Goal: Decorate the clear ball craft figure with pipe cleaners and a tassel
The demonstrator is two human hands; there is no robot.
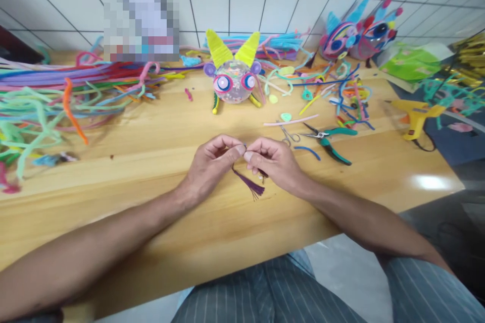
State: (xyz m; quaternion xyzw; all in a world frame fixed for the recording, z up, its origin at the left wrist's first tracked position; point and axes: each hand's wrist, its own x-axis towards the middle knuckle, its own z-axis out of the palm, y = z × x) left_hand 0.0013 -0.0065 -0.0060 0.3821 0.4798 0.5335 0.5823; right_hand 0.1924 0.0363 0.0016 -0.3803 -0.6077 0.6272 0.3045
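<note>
Over the front of the table, my left hand [214, 164] and my right hand [276, 164] meet fingertip to fingertip. Both are closed in a pinch on the thin dark cord of a purple tassel [250, 183]. The tassel's fringe dangles below my left fingers and slants to the right. Under my right fingers a small dark and gold-coloured bit [262, 176] shows, too small to name. How the cord runs between the thumbs is mostly hidden. Just beyond my right hand lie small scissors [290, 136], green-handled pliers [333, 142] and a short blue pipe cleaner [307, 151].
Behind my hands stands a clear ball figure [233, 81] with yellow horns. Pipe cleaners [45, 81] pile up at left, with more loose scraps [348, 91] at right. A yellow glue gun [417, 116] rests near the right edge. Two finished-looking figures [341, 43] lean by the tiled wall.
</note>
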